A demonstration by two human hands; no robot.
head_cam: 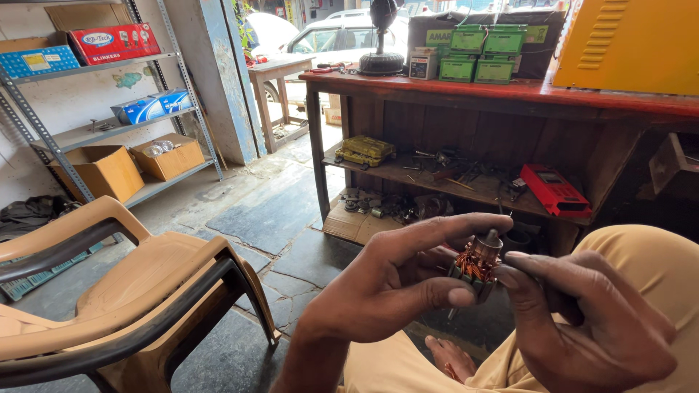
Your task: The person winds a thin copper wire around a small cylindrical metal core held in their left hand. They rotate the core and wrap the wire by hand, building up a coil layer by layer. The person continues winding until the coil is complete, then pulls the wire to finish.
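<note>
Armature (477, 263) w/ copper windings stands near-upright, shaft tip up, both hands clamped on it: left (386, 291), right (590, 320).

A small motor armature (477, 266) of shiny copper wire and dull grey metal is held between the left hand (386, 291) and right hand (590, 320). The chair (124, 291) is made of smooth tan plastic. The bench (510, 109) is built of worn, red-painted wood; the floor (269, 211) is laid in rough stone slabs.
</note>
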